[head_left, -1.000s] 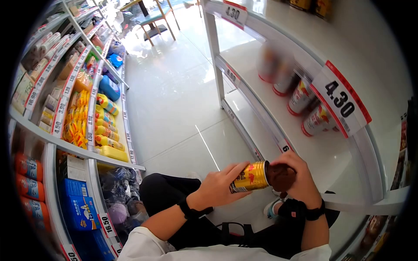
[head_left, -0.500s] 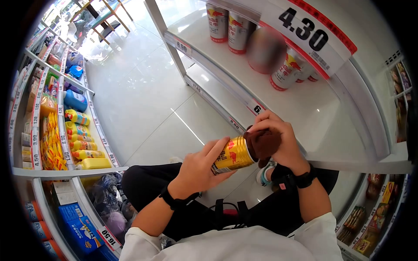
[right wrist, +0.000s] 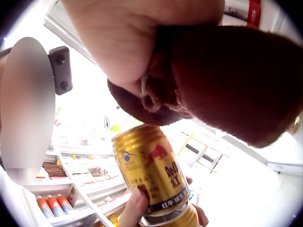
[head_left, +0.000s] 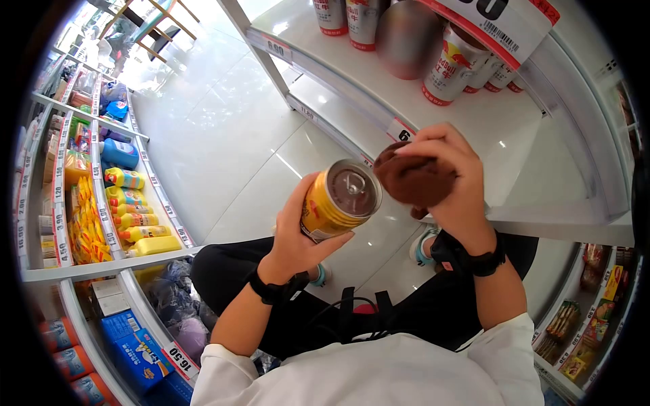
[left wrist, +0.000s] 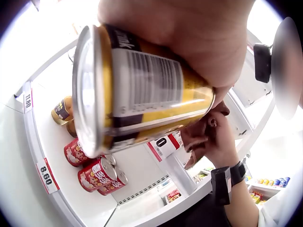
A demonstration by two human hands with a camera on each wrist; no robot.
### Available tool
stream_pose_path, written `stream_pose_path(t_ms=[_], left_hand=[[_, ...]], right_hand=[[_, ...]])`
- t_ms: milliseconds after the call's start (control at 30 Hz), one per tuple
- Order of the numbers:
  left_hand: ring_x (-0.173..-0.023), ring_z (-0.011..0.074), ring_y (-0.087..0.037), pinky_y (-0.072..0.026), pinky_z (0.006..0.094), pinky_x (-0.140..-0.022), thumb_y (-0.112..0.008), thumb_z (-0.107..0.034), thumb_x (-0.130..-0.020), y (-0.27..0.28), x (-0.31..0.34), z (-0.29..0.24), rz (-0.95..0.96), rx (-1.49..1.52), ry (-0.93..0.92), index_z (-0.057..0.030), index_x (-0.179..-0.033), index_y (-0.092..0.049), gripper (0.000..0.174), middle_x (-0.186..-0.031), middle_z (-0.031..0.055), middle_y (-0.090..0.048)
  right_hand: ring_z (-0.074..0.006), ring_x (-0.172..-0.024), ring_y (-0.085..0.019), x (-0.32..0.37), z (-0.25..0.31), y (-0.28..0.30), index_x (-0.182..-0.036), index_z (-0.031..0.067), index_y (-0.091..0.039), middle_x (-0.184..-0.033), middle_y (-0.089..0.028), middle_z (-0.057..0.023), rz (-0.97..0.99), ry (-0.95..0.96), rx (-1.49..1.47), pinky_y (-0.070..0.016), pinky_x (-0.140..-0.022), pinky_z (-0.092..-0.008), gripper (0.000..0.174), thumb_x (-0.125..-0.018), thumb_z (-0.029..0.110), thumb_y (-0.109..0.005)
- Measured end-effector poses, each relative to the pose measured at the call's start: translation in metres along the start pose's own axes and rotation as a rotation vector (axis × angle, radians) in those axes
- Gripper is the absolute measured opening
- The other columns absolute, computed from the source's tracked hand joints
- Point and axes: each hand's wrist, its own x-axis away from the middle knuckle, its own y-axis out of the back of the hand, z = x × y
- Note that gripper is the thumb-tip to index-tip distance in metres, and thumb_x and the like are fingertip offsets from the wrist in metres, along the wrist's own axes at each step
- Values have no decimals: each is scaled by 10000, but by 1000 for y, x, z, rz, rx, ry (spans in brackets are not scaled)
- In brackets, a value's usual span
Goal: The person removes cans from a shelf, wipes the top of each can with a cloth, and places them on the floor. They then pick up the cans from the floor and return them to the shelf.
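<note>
In the head view my left hand (head_left: pixel 288 233) grips a gold Red Bull drink can (head_left: pixel 325 210), fingers and thumb round its side. Its lid, with the pull tab, faces up toward the camera. A barcode on the can's side (left wrist: pixel 147 80) shows in the left wrist view. My right hand (head_left: pixel 464 176) holds a dark brown cloth (head_left: pixel 413 179), bunched under the fingers just right of the lid. From the right wrist, the cloth hangs close over the can's top rim, with the red bull logo below.
White shelving (head_left: pixel 474 128) on the right holds several silver-and-red cans (head_left: pixel 447 71), above and beyond my right hand. Along the left, a shelf unit carries yellow bottles (head_left: pixel 139 220) and blue boxes (head_left: pixel 139 355). A tiled floor (head_left: pixel 223 135) lies between; a chair (head_left: pixel 159 24) stands far back.
The brown cloth has come off the can's end to the right. The can has turned so its lid now faces up. The view has shifted, moving the shelf cans up and left.
</note>
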Motion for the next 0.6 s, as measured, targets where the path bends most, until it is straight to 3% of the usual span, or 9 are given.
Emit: stream_pose_path(t_ms=[33,100,133,300,600], left_hand=[[-1120,278,-658,-526,357,-954,-882,-143,-716,0,3,3,4,-11,2,37,-1433,-395,885,-1260,193,-613],[-1212,256,-595,-465,377,-1036,-876,-133,-724,-2,10,7,-66,160,66,45,-1473,-318,951,-1317,185,-580],[-1215,259,-591,-462,381,-1038,-885,-139,-714,0,10,8,-49,141,24,40,-1482,-305,980,-1337,183,-567],[-1228,264,-582,-451,380,-1045,-893,-147,-710,-9,9,9,-51,197,30,42,-1483,-307,989,-1344,191,-562],[-1186,297,-622,-484,395,-1015,-920,-172,-685,-14,5,10,1,75,-144,46,-1483,-306,1030,-1334,219,-571]], right_hand=[[-159,-927,-593,0,0,-1,-977,33,-711,-1008,-594,-63,-3,1,-11,-477,-840,-267,249,-737,-27,-742],[-112,-870,-630,0,-2,2,-1021,4,-703,-1041,-595,-72,-23,-112,-324,-531,-699,-253,283,-758,-96,-738],[-128,-872,-634,0,-5,2,-1039,-13,-690,-1052,-600,-72,-3,13,-236,-532,-733,-247,285,-772,-110,-717],[-141,-891,-633,3,-1,0,-1037,-12,-692,-1074,-605,-75,26,6,-290,-529,-795,-259,286,-766,-95,-732],[-146,-938,-622,5,-5,6,-1047,-8,-691,-1088,-612,-87,2,7,-293,-517,-838,-266,304,-756,-80,-739]])
